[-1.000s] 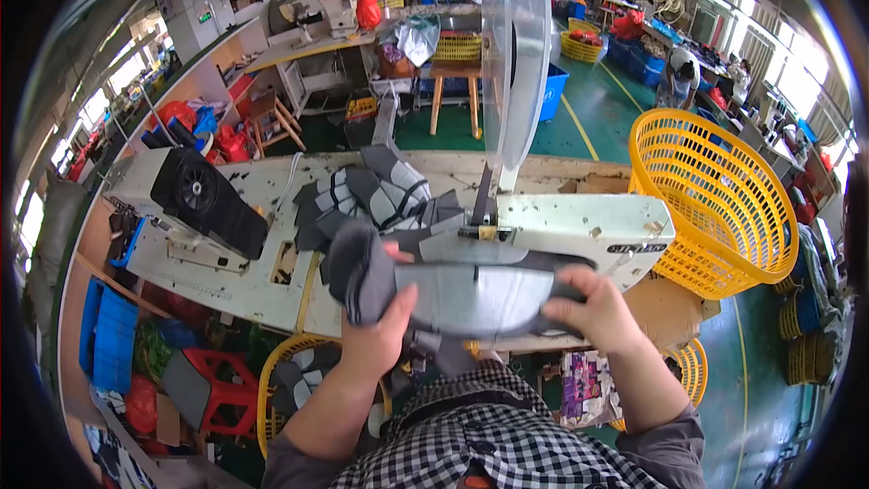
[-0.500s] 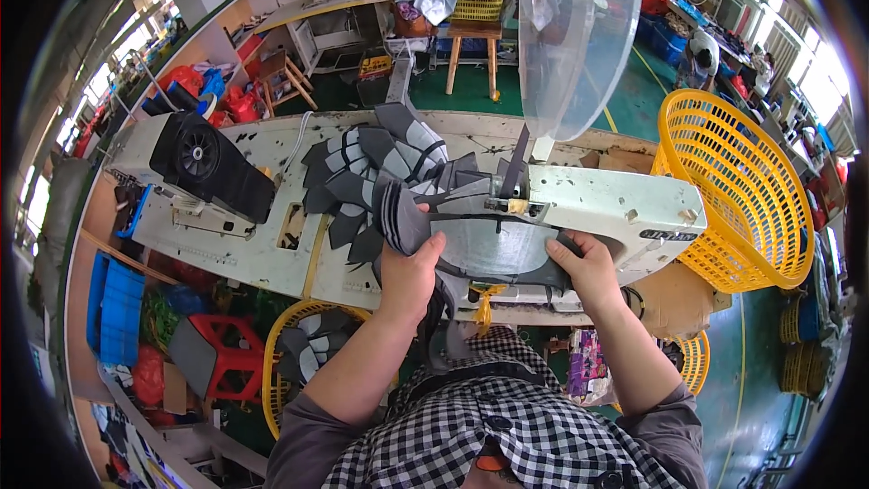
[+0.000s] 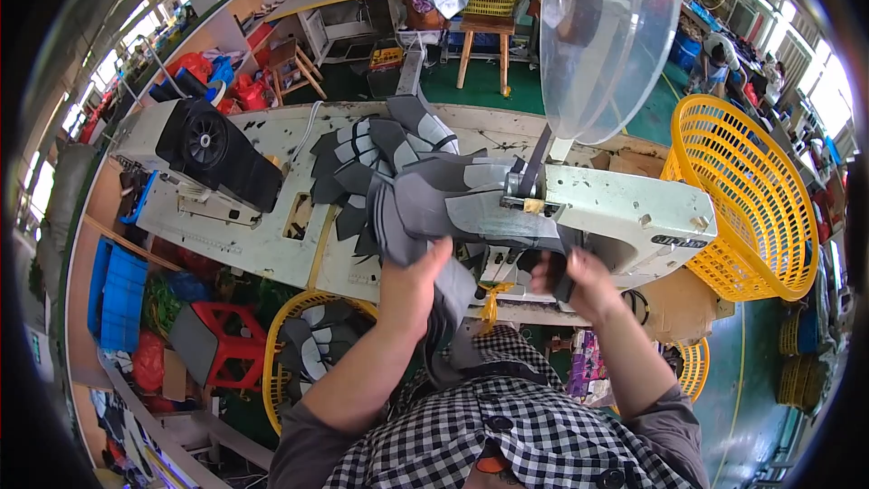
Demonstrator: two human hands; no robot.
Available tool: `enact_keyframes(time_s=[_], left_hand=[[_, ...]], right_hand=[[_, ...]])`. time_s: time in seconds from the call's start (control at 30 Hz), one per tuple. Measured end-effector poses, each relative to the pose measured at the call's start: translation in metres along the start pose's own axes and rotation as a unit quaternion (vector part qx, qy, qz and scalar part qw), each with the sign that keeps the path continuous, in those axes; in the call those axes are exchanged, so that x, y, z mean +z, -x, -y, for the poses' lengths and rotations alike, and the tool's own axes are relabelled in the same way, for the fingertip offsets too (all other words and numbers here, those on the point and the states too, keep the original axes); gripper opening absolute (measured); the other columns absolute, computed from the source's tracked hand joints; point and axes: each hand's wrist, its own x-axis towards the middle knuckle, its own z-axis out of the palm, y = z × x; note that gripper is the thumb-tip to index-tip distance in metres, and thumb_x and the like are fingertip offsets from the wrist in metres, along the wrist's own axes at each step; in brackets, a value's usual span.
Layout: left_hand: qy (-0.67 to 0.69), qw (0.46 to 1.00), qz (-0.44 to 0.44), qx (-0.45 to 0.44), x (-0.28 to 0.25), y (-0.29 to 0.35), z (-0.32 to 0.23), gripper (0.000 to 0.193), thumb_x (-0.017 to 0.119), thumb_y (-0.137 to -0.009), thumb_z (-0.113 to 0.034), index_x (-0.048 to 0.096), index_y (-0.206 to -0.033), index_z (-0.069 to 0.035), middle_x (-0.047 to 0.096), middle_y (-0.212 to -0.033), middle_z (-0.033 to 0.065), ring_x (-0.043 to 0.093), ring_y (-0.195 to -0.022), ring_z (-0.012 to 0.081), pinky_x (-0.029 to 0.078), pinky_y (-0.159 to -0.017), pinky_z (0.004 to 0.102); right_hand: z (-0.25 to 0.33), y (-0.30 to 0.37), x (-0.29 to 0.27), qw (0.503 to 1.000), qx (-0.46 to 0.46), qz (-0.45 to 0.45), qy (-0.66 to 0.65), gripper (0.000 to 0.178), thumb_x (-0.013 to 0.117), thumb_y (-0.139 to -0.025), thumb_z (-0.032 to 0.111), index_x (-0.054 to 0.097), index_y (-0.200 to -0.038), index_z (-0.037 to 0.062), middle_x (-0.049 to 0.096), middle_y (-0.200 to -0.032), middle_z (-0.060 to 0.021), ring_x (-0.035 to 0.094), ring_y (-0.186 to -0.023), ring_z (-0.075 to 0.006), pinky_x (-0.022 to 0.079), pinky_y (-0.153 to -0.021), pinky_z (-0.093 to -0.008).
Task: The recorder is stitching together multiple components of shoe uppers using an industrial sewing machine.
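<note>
My left hand (image 3: 416, 282) is closed round a stack of dark grey, curved fabric pieces (image 3: 391, 222), whose ends hang down toward my lap. One piece with a lighter grey panel (image 3: 502, 219) stretches from the stack to the right, below the sewing machine's head. My right hand (image 3: 588, 282), smeared by motion, pinches a dark end of material near that piece's right end; its fingertips are partly hidden. The white sewing machine arm (image 3: 625, 204) lies just beyond my right hand. A heap of bundled grey pieces (image 3: 376, 145) rests on the table behind my left hand.
A black motor unit (image 3: 217, 158) stands on the table (image 3: 226, 249) at left. A large yellow basket (image 3: 747, 199) leans at right, and clear plastic discs (image 3: 606, 45) rise behind the machine. Below are another yellow basket (image 3: 274, 371) and a red stool (image 3: 226, 344).
The lighter panel has tilted and shifted from between my hands toward the machine's head. My right hand has drawn nearer me and its fingers have moved. My left hand keeps the stack.
</note>
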Motion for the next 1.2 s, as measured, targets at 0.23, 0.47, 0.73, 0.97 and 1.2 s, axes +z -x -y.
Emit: enact_keyframes(time_s=[0.23, 0.47, 0.73, 0.97, 1.2], left_hand=[[-0.120, 0.972, 0.122, 0.160, 0.008, 0.045, -0.013, 0.048, 0.047, -0.076, 0.005, 0.043, -0.123, 0.000, 0.053, -0.110, 0.0127, 0.055, -0.100, 0.0221, 0.043, -0.088, 0.0349], [-0.446, 0.850, 0.109, 0.258, -0.013, 0.038, -0.043, 0.057, 0.064, -0.071, -0.001, 0.039, -0.122, -0.002, 0.051, -0.112, 0.0148, 0.054, -0.100, 0.0289, 0.042, -0.086, 0.0346], [0.025, 0.994, -0.046, 0.099, 0.013, -0.011, 0.009, 0.040, 0.061, -0.081, 0.000, 0.048, -0.119, -0.003, 0.051, -0.104, 0.0032, 0.049, -0.091, 0.0104, 0.040, -0.082, 0.0249], [0.036, 0.996, -0.036, 0.073, 0.018, -0.011, 0.012, 0.041, 0.061, -0.079, 0.001, 0.048, -0.117, -0.003, 0.052, -0.105, 0.0049, 0.050, -0.093, 0.0120, 0.040, -0.084, 0.0259], [0.039, 0.996, -0.064, 0.050, 0.023, -0.032, 0.017, 0.045, 0.066, -0.078, -0.006, 0.046, -0.118, -0.003, 0.052, -0.103, 0.0055, 0.050, -0.091, 0.0124, 0.041, -0.082, 0.0252]], right_hand=[[-0.082, 0.016, 0.092, 0.904, -0.095, -0.047, 0.413, 0.077, 0.081, -0.066, 0.029, 0.041, -0.124, -0.0019, 0.061, -0.101, -0.0149, 0.060, -0.093, -0.0236, 0.047, -0.084, -0.0335], [0.004, 0.053, 0.048, 0.832, -0.029, -0.037, 0.553, 0.037, 0.077, -0.072, 0.028, 0.064, -0.093, 0.0007, 0.061, -0.086, -0.0088, 0.059, -0.081, -0.0187, 0.046, -0.075, -0.0292], [0.027, 0.017, 0.042, 0.931, -0.096, -0.273, 0.222, 0.023, 0.063, -0.085, 0.011, 0.060, -0.103, -0.0036, 0.063, -0.088, -0.0044, 0.057, -0.077, -0.0099, 0.046, -0.073, -0.0225], [0.018, -0.002, 0.025, 0.952, -0.126, -0.253, 0.119, 0.027, 0.060, -0.085, 0.010, 0.057, -0.109, -0.0026, 0.061, -0.100, -0.0078, 0.058, -0.082, -0.0131, 0.046, -0.074, -0.0238], [0.023, -0.019, 0.008, 0.956, -0.134, -0.253, 0.069, 0.023, 0.057, -0.085, 0.009, 0.055, -0.106, 0.0011, 0.060, -0.093, -0.0081, 0.060, -0.078, -0.0189, 0.049, -0.054, -0.0291]])
